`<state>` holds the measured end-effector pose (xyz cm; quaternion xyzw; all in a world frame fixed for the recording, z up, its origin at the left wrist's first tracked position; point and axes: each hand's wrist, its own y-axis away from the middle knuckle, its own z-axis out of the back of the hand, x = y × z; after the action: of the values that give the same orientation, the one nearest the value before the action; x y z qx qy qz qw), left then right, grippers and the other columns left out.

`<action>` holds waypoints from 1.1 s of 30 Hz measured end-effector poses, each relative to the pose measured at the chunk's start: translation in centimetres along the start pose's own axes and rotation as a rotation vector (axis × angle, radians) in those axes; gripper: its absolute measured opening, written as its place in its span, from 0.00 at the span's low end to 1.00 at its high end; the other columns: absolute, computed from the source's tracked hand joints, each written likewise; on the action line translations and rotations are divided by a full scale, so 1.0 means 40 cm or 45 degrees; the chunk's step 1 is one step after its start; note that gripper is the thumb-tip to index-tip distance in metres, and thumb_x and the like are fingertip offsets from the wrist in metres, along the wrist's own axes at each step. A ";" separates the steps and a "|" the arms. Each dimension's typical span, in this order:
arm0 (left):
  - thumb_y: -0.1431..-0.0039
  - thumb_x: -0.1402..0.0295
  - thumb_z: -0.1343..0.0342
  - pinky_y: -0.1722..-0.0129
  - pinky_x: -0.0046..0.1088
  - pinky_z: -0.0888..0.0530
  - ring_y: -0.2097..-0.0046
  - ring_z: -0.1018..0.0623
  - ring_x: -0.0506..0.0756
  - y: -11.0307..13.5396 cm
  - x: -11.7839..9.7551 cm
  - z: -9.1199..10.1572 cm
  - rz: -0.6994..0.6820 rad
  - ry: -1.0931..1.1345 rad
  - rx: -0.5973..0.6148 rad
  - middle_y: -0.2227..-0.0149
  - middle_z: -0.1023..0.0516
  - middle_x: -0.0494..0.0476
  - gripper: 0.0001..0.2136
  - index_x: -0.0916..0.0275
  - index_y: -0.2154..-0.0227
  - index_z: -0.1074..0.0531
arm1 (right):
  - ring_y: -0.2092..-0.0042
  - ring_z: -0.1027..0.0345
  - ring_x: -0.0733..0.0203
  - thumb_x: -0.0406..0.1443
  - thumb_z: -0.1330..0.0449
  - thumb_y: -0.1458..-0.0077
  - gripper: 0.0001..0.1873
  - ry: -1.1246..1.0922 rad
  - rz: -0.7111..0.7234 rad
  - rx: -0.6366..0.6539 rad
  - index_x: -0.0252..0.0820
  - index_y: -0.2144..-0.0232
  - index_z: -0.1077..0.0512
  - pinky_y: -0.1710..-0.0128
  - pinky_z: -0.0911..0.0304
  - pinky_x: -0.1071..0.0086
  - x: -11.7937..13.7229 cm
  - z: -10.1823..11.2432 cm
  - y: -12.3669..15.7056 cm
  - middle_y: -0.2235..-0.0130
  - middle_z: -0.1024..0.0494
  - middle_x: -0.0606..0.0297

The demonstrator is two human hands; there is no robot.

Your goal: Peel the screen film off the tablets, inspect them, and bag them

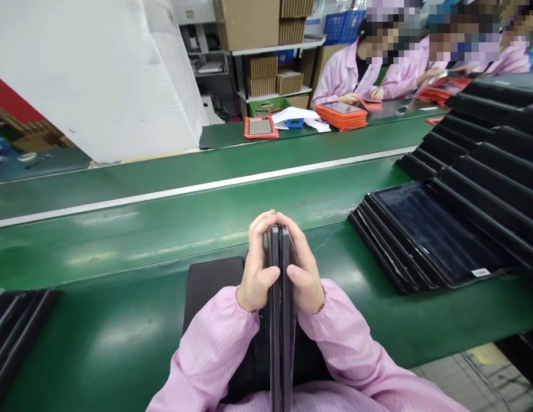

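Gripping a slim, dark grey, tablet-shaped slab (275, 320) edge-on, your left hand (256, 269) and right hand (306, 270) close around it from either side in a narrow hold, in the head view. Your fingers (263, 226) curl over its far end and your thumbs press against its flat faces. The slab stands just above a flat black pad (210, 280) on the green conveyor tabletop (120, 257), with its near end running down out of view between your pink striped sleeves (217, 337). A seam along its length suggests two panels or a folded case, but you cannot tell which from here.

It looks stiff and fairly light, yet its smooth, glossy surface may slip, and its face may scratch or crack if knocked. Your safest hold is probably on the long edges, with the thumbs kept steady.

To your right lies a fanned stack of black glass-faced tablets (425, 240), below a row of black ribbed trays (493, 131). Across the belt, a co-worker's hand (351, 98) rests near a stack of orange-cased tablets (341, 116).
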<state>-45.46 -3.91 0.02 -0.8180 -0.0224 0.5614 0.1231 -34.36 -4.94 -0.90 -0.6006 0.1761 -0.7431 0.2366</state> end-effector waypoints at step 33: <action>0.42 0.46 0.44 0.32 0.58 0.48 0.30 0.51 0.70 -0.007 0.009 0.057 -0.494 -0.275 0.526 0.36 0.50 0.59 0.35 0.46 0.35 0.46 | 0.33 0.46 0.42 0.43 0.42 0.45 0.38 -0.249 0.216 0.168 0.48 0.34 0.44 0.34 0.46 0.44 0.028 0.037 -0.017 0.35 0.39 0.56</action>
<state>-47.41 -3.17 -1.00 -0.6917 -0.0766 0.6039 0.3886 -33.21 -4.97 0.70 -0.6364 0.1529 -0.6683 0.3536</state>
